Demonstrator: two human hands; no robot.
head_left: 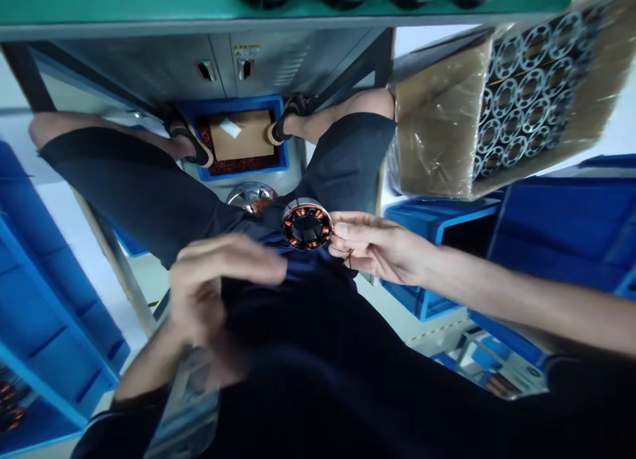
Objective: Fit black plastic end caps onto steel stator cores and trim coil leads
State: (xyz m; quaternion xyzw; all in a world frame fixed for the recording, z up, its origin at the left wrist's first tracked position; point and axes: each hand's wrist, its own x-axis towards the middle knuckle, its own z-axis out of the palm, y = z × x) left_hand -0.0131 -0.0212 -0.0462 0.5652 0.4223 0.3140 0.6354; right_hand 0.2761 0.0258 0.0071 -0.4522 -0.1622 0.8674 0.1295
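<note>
My right hand [372, 244] grips a round motor stator [307, 227] by its right edge, above my lap. The stator has a silver rim, copper windings and a dark centre. Thin wires hang by the fingers of that hand. My left hand [218, 287] is to the left of the stator, apart from it and smeared by motion; whether it holds anything cannot be made out.
An open cardboard box [437, 128] with many metal rings stands at the upper right. Blue bins [44, 280] are at both sides. A green tabletop [149, 2] crosses the top. Between the feet lies a blue tray [238, 103]; a shiny metal bowl [251, 193] is nearer.
</note>
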